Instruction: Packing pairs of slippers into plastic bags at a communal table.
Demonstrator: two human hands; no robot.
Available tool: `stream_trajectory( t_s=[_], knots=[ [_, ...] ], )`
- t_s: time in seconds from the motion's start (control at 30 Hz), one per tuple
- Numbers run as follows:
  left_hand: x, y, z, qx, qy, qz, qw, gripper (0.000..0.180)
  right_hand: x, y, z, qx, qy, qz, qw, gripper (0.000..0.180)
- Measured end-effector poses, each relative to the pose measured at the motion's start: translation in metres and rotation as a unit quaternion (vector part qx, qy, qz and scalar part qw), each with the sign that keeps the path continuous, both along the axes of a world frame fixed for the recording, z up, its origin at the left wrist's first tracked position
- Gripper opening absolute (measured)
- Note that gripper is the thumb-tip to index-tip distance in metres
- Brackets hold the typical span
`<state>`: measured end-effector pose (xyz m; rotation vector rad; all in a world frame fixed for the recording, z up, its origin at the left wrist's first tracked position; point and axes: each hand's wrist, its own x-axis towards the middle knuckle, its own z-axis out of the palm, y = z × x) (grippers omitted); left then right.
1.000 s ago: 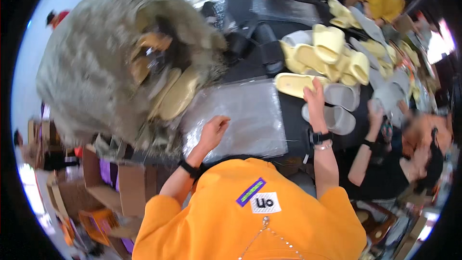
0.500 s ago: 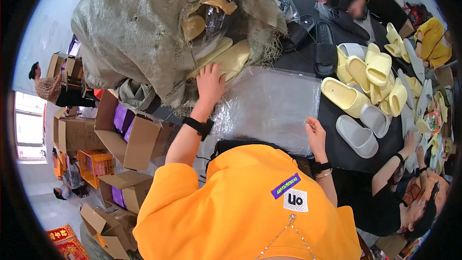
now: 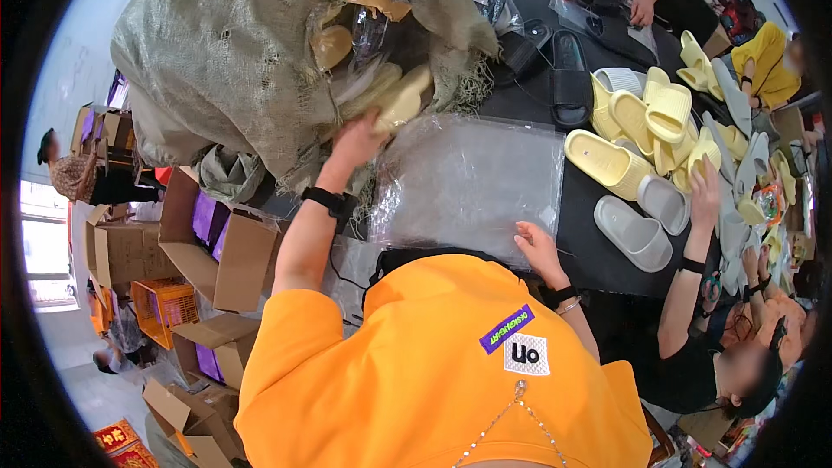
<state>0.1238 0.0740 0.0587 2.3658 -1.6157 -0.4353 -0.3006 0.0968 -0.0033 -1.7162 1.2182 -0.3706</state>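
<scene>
Upper centre, our left hand closed on a pale slipper in the sack; our right hand lay open, flattening the clear bags on the table.

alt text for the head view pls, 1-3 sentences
Seen from above, a person in an orange top reaches the left hand into a torn burlap sack of tan slippers, the right hand resting on a stack of clear plastic bags. Yellow and grey slippers cover the black table.
</scene>
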Motion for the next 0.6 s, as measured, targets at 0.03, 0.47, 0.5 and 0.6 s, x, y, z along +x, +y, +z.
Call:
stream_trajectory(
  t_s=[0.03,0.47,0.5,0.6],
  knots=[
    [0.007,-0.005,0.008,-0.001,0.069,0.035,0.997,0.061,0.000,0.001,-0.002,-0.003,0.002,0.001,1.000,0.031],
    [-0.009,0.005,0.153,-0.280,0.512,0.035,0.812,0.028,0.002,0.000,0.001,0.009,-0.023,-0.001,1.000,0.034],
    [-0.006,0.008,0.157,-0.284,0.570,0.027,0.771,0.027,0.005,-0.001,0.007,0.033,-0.035,0.007,0.999,0.035],
    [-0.030,0.011,0.177,-0.290,0.686,-0.024,0.667,0.027,0.016,-0.010,0.026,0.108,-0.093,0.024,0.990,0.041]
  ],
)
